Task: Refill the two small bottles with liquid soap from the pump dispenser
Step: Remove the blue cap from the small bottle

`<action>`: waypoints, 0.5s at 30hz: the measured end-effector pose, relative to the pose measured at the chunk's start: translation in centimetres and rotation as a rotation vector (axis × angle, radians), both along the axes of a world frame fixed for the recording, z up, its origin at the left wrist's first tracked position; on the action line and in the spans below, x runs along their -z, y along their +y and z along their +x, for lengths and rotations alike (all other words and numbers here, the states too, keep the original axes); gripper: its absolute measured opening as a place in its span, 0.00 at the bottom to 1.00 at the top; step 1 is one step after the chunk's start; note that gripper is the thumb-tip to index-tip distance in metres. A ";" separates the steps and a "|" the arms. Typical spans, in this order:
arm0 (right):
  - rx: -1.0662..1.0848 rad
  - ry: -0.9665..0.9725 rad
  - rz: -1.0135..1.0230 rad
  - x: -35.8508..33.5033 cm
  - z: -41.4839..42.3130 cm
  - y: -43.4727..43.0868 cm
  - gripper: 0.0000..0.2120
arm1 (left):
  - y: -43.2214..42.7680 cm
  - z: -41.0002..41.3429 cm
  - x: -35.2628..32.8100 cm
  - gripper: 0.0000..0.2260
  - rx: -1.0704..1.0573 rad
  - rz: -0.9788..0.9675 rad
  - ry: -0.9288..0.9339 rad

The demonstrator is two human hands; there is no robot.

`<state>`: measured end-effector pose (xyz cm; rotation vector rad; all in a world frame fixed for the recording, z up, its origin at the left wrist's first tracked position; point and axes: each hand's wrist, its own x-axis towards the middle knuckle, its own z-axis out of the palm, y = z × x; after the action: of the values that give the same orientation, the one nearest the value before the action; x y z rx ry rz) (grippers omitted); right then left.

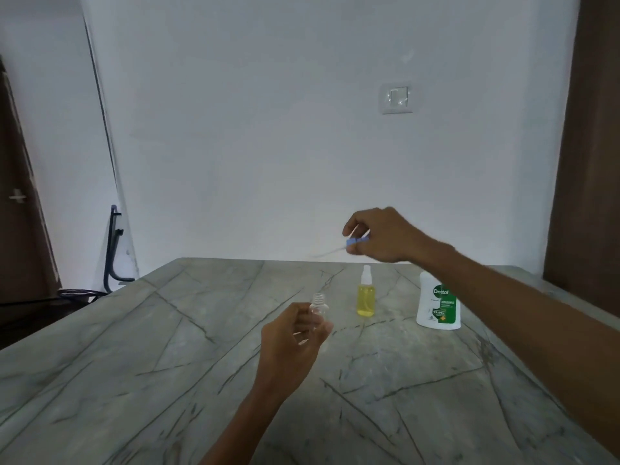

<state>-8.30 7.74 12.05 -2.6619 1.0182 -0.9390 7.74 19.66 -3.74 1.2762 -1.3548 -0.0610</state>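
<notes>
Holding the empty clear bottle (318, 308) upright just in front of the yellow-filled bottle (366, 295), the left hand (295, 337) wraps it closed; the right hand (375, 234) pinches the blue spray cap (356, 242) above—its dangling tube could drip, and the Dettol dispenser (437, 305), right of the yellow bottle, sits under that forearm—easily knocked.

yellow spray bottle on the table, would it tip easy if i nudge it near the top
Probably. The yellow spray bottle stands upright, tall and narrow on a small base, so a push near its white cap may topple it. The liquid filling the body should steady it somewhat. Being round, it would likely roll on the table.
</notes>
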 end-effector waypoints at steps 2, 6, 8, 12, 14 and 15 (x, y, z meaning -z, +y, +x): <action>-0.007 0.041 0.010 2.7 1.8 -1.2 0.12 | 0.2 0.5 0.5 0.14 -0.028 0.004 -0.011; 0.043 0.068 0.059 8.3 4.8 -3.9 0.09 | 0.3 1.1 1.5 0.14 -0.068 0.019 -0.018; 0.063 0.045 0.079 10.6 5.6 -5.2 0.07 | 0.3 1.2 1.6 0.14 -0.090 0.023 -0.046; 0.122 -0.008 0.114 14.0 6.4 -7.0 0.06 | 0.0 0.8 1.7 0.14 -0.079 0.038 -0.046; 0.130 -0.029 0.115 15.3 6.9 -7.6 0.06 | -0.3 0.4 1.9 0.14 -0.082 0.058 -0.073; 0.129 -0.032 0.113 15.9 7.3 -7.8 0.06 | -0.5 0.3 2.0 0.15 -0.083 0.067 -0.090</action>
<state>-1.05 -0.10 -3.89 -2.5075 1.2109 -0.9149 8.02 19.14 -5.79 1.4047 -1.3846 0.0082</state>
